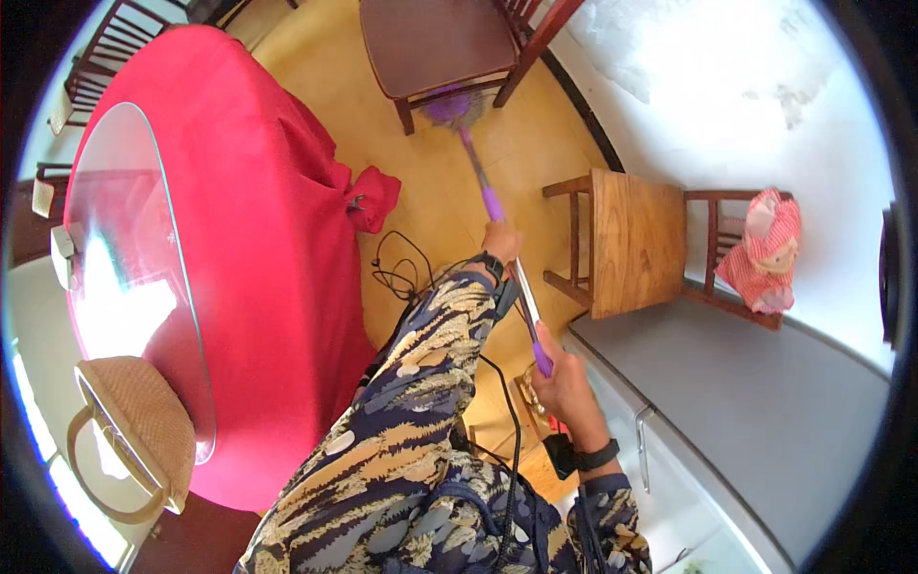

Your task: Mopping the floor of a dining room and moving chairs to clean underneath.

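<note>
A spin mop's purple head [450, 106], blurred, rests on the floor at the front edge of a dark brown chair [445, 43]; part of it is hidden under the seat. From it, the purple and metal handle [527, 290] slants down towards me. My left hand [502, 240] is wrapped around the handle just below its upper purple grip. Lower down, my right hand [566, 387] grasps the shaft near its purple end. Dark bands circle both wrists.
A table with a red cloth [251, 287] and glass top stands left, bearing a woven handbag [140, 423]. Black cables [401, 276] lie by it. Right are a wooden chair [638, 244] with a doll [767, 251] on its back, and a grey-topped cabinet [746, 380].
</note>
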Demonstrator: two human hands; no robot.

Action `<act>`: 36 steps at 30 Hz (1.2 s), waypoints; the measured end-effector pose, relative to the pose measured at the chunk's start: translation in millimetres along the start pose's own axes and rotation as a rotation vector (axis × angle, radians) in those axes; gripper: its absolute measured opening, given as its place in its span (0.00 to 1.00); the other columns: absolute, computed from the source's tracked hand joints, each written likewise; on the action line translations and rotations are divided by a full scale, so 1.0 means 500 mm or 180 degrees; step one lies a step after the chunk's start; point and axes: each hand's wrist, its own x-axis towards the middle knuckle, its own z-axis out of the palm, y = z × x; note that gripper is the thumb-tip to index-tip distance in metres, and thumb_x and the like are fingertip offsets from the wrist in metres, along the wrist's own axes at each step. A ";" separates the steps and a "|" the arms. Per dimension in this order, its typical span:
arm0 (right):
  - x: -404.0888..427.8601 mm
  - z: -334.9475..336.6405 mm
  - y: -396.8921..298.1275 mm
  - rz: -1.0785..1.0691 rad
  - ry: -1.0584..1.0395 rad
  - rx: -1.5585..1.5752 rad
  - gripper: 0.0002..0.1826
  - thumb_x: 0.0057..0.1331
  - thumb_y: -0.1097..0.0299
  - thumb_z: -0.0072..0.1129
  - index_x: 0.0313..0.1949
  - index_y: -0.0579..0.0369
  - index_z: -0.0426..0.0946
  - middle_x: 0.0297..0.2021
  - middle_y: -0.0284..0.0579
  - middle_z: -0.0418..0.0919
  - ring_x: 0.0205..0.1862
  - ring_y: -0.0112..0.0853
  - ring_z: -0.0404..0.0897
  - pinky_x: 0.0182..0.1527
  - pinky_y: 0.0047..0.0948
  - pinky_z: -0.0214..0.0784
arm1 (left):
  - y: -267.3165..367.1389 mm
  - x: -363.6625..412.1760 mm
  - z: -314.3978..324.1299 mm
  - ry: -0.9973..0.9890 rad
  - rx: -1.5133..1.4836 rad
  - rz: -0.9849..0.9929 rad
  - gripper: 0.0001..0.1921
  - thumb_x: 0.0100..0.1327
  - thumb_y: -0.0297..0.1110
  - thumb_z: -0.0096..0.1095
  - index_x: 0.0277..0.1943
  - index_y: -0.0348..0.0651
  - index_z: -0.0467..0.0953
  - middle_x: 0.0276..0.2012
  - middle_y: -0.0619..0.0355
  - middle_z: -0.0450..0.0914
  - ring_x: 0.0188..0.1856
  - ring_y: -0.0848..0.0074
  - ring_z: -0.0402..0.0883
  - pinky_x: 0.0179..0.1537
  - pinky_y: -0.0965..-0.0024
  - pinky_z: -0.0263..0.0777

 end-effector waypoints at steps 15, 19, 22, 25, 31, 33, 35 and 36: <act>-0.239 0.064 -0.033 0.0816 -0.0234 0.0197 0.35 0.47 0.79 0.54 0.59 0.49 0.67 0.25 0.60 0.74 0.28 0.52 0.76 0.33 0.42 0.68 | -0.128 -0.201 -0.038 -0.3712 -0.1160 -0.1651 0.28 0.65 0.53 0.48 0.51 0.30 0.72 0.46 0.36 0.75 0.45 0.52 0.79 0.42 0.50 0.77; -0.388 0.070 -0.065 0.1421 -0.0344 0.0591 0.34 0.49 0.75 0.58 0.60 0.44 0.67 0.22 0.55 0.76 0.26 0.51 0.77 0.31 0.45 0.69 | -0.003 -0.338 -0.069 -0.3566 0.0270 -0.1611 0.27 0.65 0.56 0.48 0.39 0.35 0.78 0.38 0.38 0.79 0.38 0.52 0.81 0.36 0.51 0.77; -0.474 0.055 -0.102 0.1811 -0.0214 0.0415 0.37 0.48 0.81 0.59 0.61 0.50 0.67 0.27 0.53 0.78 0.26 0.46 0.78 0.32 0.33 0.70 | -0.013 -0.371 -0.003 -0.3121 0.2103 0.1516 0.20 0.61 0.49 0.53 0.28 0.41 0.81 0.30 0.48 0.81 0.31 0.57 0.81 0.27 0.56 0.73; -0.523 0.023 -0.150 0.1445 0.0287 -0.0499 0.29 0.55 0.77 0.54 0.59 0.48 0.70 0.20 0.46 0.72 0.18 0.36 0.69 0.23 0.34 0.65 | -0.022 -0.419 0.089 -0.2013 0.2439 0.3290 0.13 0.56 0.41 0.55 0.31 0.42 0.82 0.29 0.49 0.81 0.32 0.59 0.81 0.30 0.54 0.71; -0.620 0.005 -0.021 0.1426 0.0119 0.0227 0.28 0.51 0.82 0.53 0.55 0.56 0.74 0.23 0.48 0.75 0.16 0.30 0.61 0.20 0.28 0.56 | -0.015 -0.446 0.153 -0.3341 0.2257 0.2813 0.10 0.52 0.35 0.56 0.30 0.41 0.82 0.31 0.50 0.82 0.37 0.58 0.80 0.35 0.53 0.69; -0.526 -0.037 -0.069 0.1243 -0.0060 -0.0112 0.26 0.50 0.81 0.55 0.52 0.57 0.76 0.24 0.52 0.77 0.17 0.30 0.64 0.21 0.27 0.60 | -0.038 -0.400 0.114 -0.3199 0.2344 0.2760 0.10 0.50 0.34 0.56 0.30 0.41 0.82 0.31 0.50 0.82 0.38 0.58 0.81 0.36 0.54 0.70; -0.506 -0.015 -0.047 0.1416 -0.0018 0.0313 0.33 0.47 0.82 0.58 0.57 0.50 0.71 0.21 0.51 0.74 0.23 0.43 0.75 0.26 0.34 0.66 | -0.060 -0.362 0.106 -0.3360 0.2263 0.1787 0.11 0.51 0.36 0.55 0.32 0.44 0.83 0.31 0.52 0.82 0.38 0.58 0.81 0.35 0.53 0.69; -0.483 0.013 -0.012 0.1132 0.0082 0.0151 0.32 0.47 0.80 0.59 0.56 0.50 0.72 0.21 0.51 0.73 0.23 0.43 0.75 0.26 0.35 0.66 | -0.042 -0.347 0.066 -0.3045 0.2579 0.2366 0.11 0.52 0.36 0.54 0.32 0.46 0.83 0.31 0.54 0.82 0.38 0.57 0.81 0.34 0.53 0.69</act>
